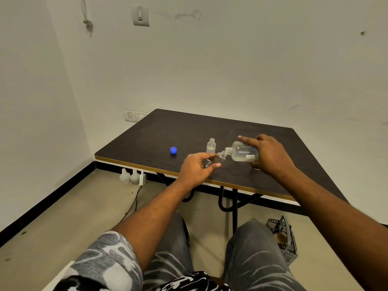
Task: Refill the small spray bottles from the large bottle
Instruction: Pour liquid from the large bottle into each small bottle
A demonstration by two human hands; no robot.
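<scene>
My right hand [269,153] grips the large bottle [243,153], tipped sideways so its mouth meets the neck of the small spray bottle [221,155], which my left hand [196,168] pinches tilted over the table [189,131], probably to limit spills.

Single head-worn wide view, forward and down over the near table [189,131].

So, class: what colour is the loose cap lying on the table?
Blue; the cap shows clearly in the head view.
</scene>
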